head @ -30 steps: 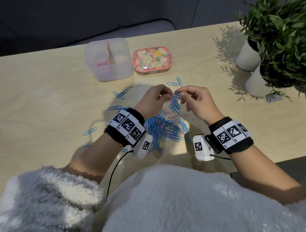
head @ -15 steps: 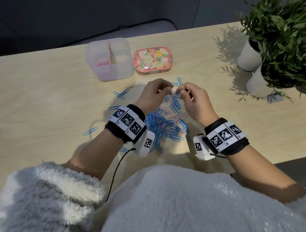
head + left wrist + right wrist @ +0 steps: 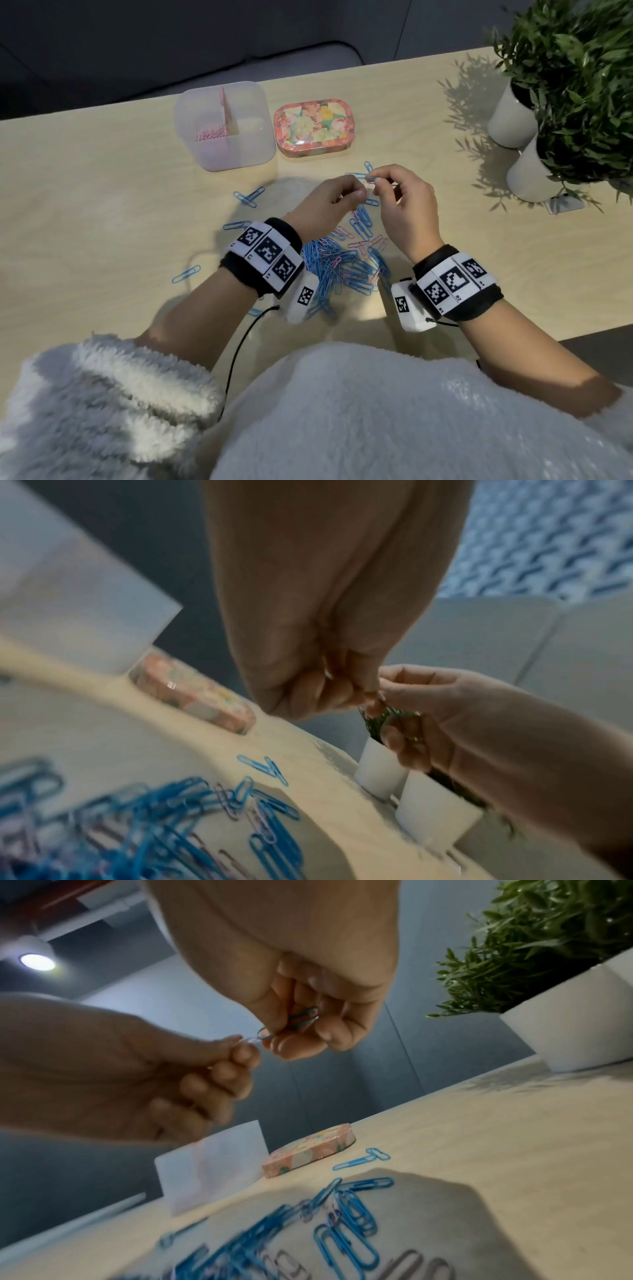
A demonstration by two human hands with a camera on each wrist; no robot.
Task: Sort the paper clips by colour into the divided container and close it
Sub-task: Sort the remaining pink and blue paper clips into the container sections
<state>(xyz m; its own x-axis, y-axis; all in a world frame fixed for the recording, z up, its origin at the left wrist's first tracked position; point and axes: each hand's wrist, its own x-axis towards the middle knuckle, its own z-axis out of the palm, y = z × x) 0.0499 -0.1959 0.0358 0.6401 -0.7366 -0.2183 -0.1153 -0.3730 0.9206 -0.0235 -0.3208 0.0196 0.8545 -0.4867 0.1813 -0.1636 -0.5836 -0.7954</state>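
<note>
Barely begun: some pink clips lie in the container's (image 3: 226, 150) far-left compartment; left hand (image 3: 329, 202) pinches a pink clip (image 3: 248, 1040), right hand (image 3: 407, 205) a blue clip (image 3: 301, 1016), lid (image 3: 315, 128) off, pile (image 3: 342, 270) unsorted

Two hands (image 3: 330, 202), one clear box (image 3: 224, 125), one flowery lid (image 3: 315, 127), two white plant pots (image 3: 512, 120), too many clips (image 3: 342, 270) to count.

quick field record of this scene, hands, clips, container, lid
left hand: pinches pink clip
right hand: pinches blue clip
held clips: meet between the fingertips, above the table
pile: mostly blue, some pink, on table
container: open, pink clips in left compartment
lid: floral, on table right of container
</note>
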